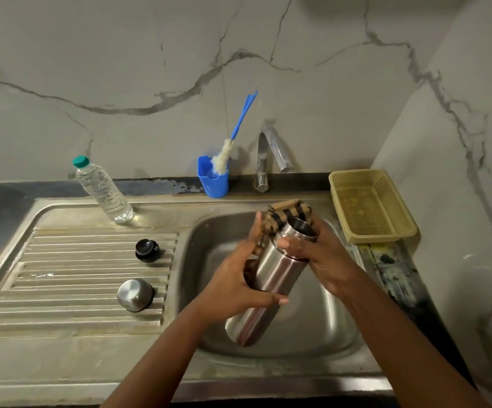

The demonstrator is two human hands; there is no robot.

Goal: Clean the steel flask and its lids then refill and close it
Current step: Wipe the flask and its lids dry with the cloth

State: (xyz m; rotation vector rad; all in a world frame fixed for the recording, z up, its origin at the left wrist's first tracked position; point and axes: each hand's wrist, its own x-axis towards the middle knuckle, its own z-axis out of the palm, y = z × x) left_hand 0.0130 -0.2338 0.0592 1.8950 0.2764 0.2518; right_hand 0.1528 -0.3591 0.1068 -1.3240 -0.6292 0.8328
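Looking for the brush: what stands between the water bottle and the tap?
In the head view, a blue cup holding the bottle brush stands on the ledge between the water bottle and tap.

Both hands hold the open steel flask (271, 278) tilted over the sink (312, 343).
Left hand (239, 284) grips its body; right hand (318, 257) its neck, beside a checked cloth (283, 213).

Dim, flat indoor light falls from above, leaving the grey-veined marble wall (150, 69) muddy and darker toward the upper corners. Soft glare streaks the brushed steel flask (271, 278) and the curved chrome tap (271, 154). Wide-angle distortion bows the stainless steel sink's (268, 387) front edge. Faint motion blur softens the flask's base; overall sharpness is moderate.
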